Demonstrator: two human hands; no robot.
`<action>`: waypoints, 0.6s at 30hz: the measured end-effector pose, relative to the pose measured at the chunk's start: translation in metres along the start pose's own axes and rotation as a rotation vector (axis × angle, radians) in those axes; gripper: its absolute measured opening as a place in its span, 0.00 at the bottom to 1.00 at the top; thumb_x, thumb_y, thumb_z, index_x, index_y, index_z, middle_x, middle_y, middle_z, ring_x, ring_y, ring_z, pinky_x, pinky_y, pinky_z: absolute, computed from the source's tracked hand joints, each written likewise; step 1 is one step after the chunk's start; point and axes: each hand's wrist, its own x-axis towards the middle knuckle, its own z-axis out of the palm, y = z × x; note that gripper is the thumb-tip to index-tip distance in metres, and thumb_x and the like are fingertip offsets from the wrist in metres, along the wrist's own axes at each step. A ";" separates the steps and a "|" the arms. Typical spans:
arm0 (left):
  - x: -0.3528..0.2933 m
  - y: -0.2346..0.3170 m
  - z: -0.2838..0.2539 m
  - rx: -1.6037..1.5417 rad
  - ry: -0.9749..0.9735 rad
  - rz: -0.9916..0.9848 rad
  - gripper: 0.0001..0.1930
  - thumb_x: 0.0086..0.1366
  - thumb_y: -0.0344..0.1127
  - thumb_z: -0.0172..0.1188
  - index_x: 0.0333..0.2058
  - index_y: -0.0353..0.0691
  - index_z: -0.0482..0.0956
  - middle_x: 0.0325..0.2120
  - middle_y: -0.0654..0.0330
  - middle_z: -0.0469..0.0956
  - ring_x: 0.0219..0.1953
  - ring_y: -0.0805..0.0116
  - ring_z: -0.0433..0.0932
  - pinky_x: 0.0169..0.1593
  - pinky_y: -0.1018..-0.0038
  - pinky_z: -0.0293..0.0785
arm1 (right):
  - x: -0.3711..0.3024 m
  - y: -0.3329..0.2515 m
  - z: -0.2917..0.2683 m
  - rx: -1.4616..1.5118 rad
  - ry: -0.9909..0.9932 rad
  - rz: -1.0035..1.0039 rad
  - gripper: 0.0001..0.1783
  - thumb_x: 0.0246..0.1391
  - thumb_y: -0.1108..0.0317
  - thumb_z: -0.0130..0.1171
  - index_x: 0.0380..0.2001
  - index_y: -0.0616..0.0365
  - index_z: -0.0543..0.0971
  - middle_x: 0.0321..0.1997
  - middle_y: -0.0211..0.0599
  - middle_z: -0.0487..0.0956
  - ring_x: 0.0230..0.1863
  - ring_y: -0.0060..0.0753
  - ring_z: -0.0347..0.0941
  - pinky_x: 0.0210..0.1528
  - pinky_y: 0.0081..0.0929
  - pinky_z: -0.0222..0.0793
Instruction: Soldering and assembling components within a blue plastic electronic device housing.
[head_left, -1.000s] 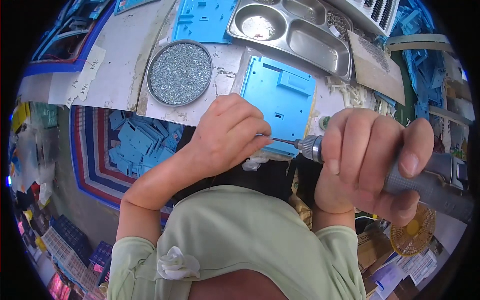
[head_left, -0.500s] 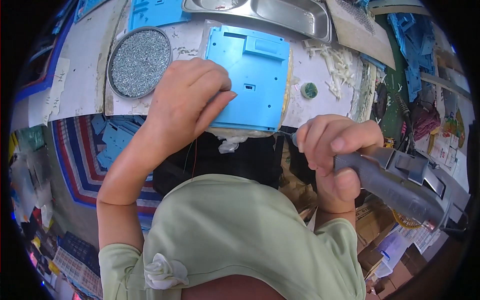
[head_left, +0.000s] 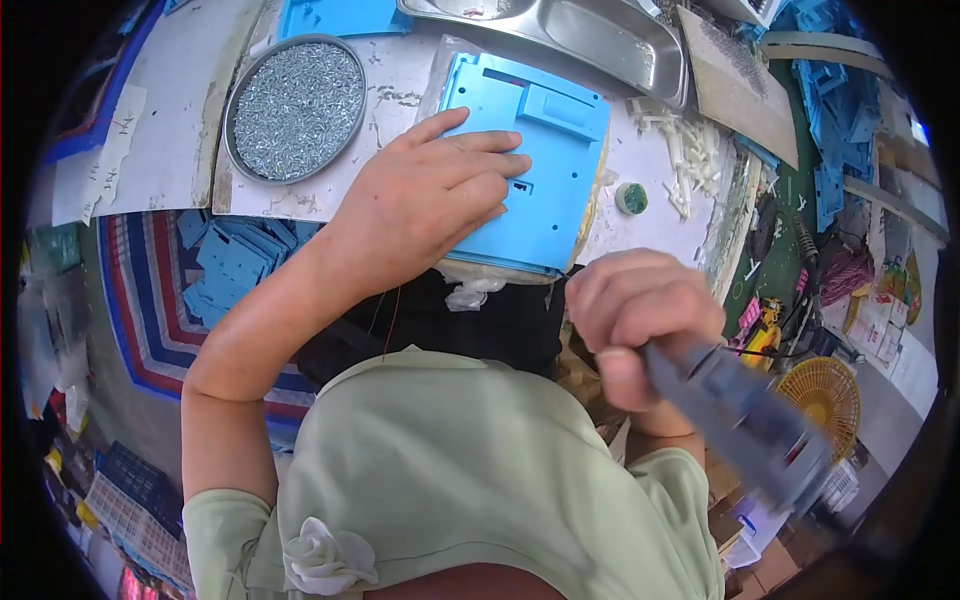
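A light blue plastic panel (head_left: 560,190) with small holes and a raised rectangular part lies at the near edge of the worktable, on a padded, pale-wrapped support. Spread across its left side is my left hand (head_left: 430,195), open, fingers stretched out over the surface. My right hand (head_left: 650,310) is closed around a dark grey power screwdriver (head_left: 745,415), whose rear is blurred by motion. Its thin tip points at the panel's near right corner; whether it touches a screw there is too small to tell.
A round dish of small silver screws (head_left: 298,110) sits left of the panel. Behind are a metal tray (head_left: 610,45) and another blue piece (head_left: 345,15). To the right lie white plastic parts (head_left: 690,150) and a small green round item (head_left: 631,198). A striped bag (head_left: 150,300) holds more blue panels.
My left hand has gone from a pinch above the panel to lying flat on it with fingers spread. The screwdriver's rear end has swung down toward me. The whole view has shifted slightly.
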 end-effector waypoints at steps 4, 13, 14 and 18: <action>0.000 0.000 0.000 -0.011 0.018 -0.017 0.08 0.64 0.30 0.66 0.41 0.39 0.79 0.51 0.60 0.84 0.60 0.58 0.79 0.67 0.49 0.67 | 0.021 -0.008 -0.011 0.153 0.032 -0.043 0.11 0.51 0.77 0.67 0.30 0.60 0.73 0.18 0.35 0.72 0.19 0.37 0.70 0.26 0.36 0.72; -0.002 -0.001 0.001 -0.050 0.009 -0.057 0.07 0.64 0.30 0.66 0.41 0.39 0.80 0.52 0.61 0.83 0.61 0.58 0.78 0.68 0.49 0.67 | 0.040 0.016 -0.012 0.028 -0.003 -0.065 0.13 0.52 0.73 0.67 0.25 0.60 0.70 0.17 0.33 0.72 0.17 0.35 0.70 0.25 0.33 0.71; 0.000 -0.003 0.001 -0.042 0.017 -0.051 0.07 0.64 0.30 0.66 0.40 0.40 0.80 0.52 0.61 0.83 0.61 0.58 0.78 0.68 0.50 0.67 | 0.045 0.010 -0.018 0.078 0.037 -0.062 0.13 0.52 0.74 0.67 0.25 0.60 0.70 0.18 0.34 0.72 0.18 0.35 0.70 0.26 0.33 0.71; -0.002 0.003 -0.001 -0.077 -0.003 -0.073 0.07 0.64 0.30 0.66 0.40 0.40 0.79 0.52 0.61 0.83 0.61 0.58 0.78 0.68 0.49 0.66 | 0.046 0.016 -0.024 0.089 0.160 -0.035 0.14 0.55 0.74 0.68 0.26 0.61 0.70 0.20 0.35 0.73 0.21 0.34 0.70 0.28 0.34 0.72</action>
